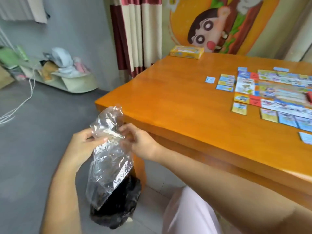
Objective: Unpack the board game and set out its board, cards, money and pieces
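With the left hand [84, 142] and right hand [136, 142] both pinching the seemingly empty clear plastic bag [108, 166], bunch it tight and release squarely over the black bag [118, 210] below.

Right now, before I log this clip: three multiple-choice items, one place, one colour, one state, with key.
1. Where is the yellow box? A on the floor; B at the table's far corner; C on a chair.
2. What colour is the crumpled bag below the clear plastic bag? A black; B red; C white.
3. How do the left hand and right hand meet the clear plastic bag? A neither touches it; B one holds it; C both pinch it.
Key: B, it sits at the far edge; A, it shows dark under the film; C, fingers of both pinch its upper part.
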`<state>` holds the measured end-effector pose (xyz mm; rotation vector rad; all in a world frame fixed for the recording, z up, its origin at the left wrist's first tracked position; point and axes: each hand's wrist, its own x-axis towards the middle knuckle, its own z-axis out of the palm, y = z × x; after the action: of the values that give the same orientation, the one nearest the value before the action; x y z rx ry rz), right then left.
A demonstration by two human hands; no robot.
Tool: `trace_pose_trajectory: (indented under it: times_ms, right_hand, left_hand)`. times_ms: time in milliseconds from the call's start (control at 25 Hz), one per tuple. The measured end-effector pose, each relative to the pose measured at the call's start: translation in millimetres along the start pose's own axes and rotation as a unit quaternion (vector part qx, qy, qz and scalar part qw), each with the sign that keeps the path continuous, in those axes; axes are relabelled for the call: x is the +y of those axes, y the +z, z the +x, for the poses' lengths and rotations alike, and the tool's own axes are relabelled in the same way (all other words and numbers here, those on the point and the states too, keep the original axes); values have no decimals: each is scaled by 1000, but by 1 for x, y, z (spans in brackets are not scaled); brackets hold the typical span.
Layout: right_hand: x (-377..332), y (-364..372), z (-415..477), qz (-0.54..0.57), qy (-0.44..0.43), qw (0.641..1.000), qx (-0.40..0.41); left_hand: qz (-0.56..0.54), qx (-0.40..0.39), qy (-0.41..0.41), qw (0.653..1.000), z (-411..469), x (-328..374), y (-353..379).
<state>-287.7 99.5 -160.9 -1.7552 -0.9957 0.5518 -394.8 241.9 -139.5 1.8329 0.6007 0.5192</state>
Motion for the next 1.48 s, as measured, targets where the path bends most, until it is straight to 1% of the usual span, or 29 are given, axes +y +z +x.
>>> trace_pose_trajectory:
  times_ms: [120, 240, 280, 400, 480, 600, 640, 760, 920, 1080, 1160, 1320, 1400, 1480]
  right_hand:
    - [47, 21, 11, -90, 88, 990, -61]
    - [96, 41, 23, -116, 175, 973, -98]
    - [110, 46, 26, -122, 200, 967, -97]
    - [152, 63, 37, -144, 263, 951, -80]
    - [180, 78, 45, -159, 300, 937, -77]
    - [218, 96, 51, -206, 317, 921, -88]
    - [229, 101, 53, -219, 319, 917, -95]
    - [261, 110, 54, -237, 335, 905, -115]
    - [291, 126, 54, -212, 361, 903, -96]
    - [304, 133, 67, -185, 369, 906, -91]
    - [307, 134, 72, -176, 377, 904, -94]
    - [308, 137, 75, -161, 402, 895, -108]
    - [305, 138, 75, -173, 398, 892, -125]
    - [298, 137, 74, -181, 391, 893, -133]
  left_hand:
    - [32, 83, -51, 995, 8, -60, -17]
    - [85, 133, -118, 980, 17, -140, -25]
    - [105, 143, -124, 976, 18, -163, -21]
    - [203, 156, -71, 964, 23, -213, 5]
    - [250, 140, -59, 956, 26, -250, 24]
    - [312, 111, -93, 939, 25, -314, 46]
    - [318, 94, -102, 938, 22, -336, 53]
    - [278, 55, -183, 942, 14, -379, 69]
    - [286, -24, -248, 925, 13, -426, 88]
    - [294, -93, -339, 889, 33, -444, 102]
    - [288, -126, -362, 877, 40, -458, 111]
    - [288, -224, -405, 839, 45, -471, 128]
    - [292, -251, -390, 836, 47, -467, 130]
    - [261, -240, -390, 850, 50, -462, 127]
